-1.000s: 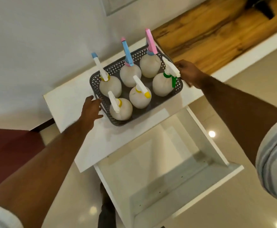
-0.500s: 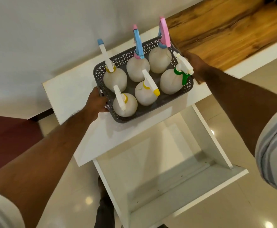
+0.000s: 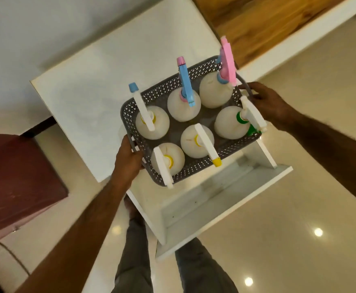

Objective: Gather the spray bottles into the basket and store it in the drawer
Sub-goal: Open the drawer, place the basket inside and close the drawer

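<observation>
Both hands were on the grey perforated basket (image 3: 194, 168): left hand (image 3: 128, 160) wrapped around the near-left end handle, right hand (image 3: 268, 102) curled around the far-right end handle. Both closed on it, nothing else held.

The basket looked lifted or sliding off the white counter (image 3: 92, 106), near edge hanging past the counter front, above the open white drawer (image 3: 204, 210). Couldn't tell if the far edge was touching the counter top.

All six spray bottles were in the basket, upright, two rows of three: blue-tipped one (image 3: 151, 123), blue-trigger one with pink cap (image 3: 183, 104), pink-trigger one (image 3: 217, 89), green-collar one (image 3: 232, 121), yellow-tipped one (image 3: 198, 142), and a white-trigger one with yellow collar (image 3: 166, 159). So gathering looked done; what was left was lowering the basket and shutting the drawer.

Risks from here, as I read it:
- Trigger heads stood tall. If the drawer was shallower than the bottles, nozzles would catch the counter edge on closing. Depth not judgeable from this view.
- The green bottle's nozzle and the near white nozzle stuck out past the rim; either could snag a drawer side wall going down.
- Bottles stood loose. Tilting the basket would tip them into each other or over the low wall.
- Drawer opening looked only a bit wider than the basket. Going in skewed would jam a corner on the wall.
- Person's legs (image 3: 134, 261) stood right at the drawer front, little room to step in.
</observation>
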A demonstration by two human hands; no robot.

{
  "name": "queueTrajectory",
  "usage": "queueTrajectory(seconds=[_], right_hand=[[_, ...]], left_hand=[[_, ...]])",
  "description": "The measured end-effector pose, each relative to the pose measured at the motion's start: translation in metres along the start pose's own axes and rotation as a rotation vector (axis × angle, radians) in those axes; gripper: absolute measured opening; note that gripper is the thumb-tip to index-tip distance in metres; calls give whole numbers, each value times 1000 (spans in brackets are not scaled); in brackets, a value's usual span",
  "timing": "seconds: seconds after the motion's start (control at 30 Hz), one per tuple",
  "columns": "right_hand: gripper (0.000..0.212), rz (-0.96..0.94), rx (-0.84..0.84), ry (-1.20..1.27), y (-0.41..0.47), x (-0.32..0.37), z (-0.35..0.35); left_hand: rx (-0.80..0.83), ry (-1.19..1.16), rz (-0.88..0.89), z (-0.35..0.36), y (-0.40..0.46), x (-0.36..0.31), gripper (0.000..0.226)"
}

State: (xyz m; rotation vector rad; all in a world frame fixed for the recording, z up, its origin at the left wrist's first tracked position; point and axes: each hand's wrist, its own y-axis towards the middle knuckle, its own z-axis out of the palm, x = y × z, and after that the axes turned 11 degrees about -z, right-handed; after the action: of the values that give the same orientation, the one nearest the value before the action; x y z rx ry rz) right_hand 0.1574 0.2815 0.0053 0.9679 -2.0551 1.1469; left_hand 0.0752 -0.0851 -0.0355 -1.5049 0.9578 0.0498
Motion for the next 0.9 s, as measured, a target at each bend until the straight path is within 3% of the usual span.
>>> queueTrajectory(seconds=[0.37,0.53,0.7,0.9], right_hand=[[38,130,27,-15,-83,-93,29],[41,162,62,-26,-72,-136,53],[35,142,90,-52,-46,-177,76],[35,160,125,-64,-12,-225,109]], left_hand=[[-47,185,-94,33,-39,112,47],[-48,240,-145,51,-16,143,51],[-50,147,-154,74,12,170,62],[-97,160,-135,93,62,209,59]])
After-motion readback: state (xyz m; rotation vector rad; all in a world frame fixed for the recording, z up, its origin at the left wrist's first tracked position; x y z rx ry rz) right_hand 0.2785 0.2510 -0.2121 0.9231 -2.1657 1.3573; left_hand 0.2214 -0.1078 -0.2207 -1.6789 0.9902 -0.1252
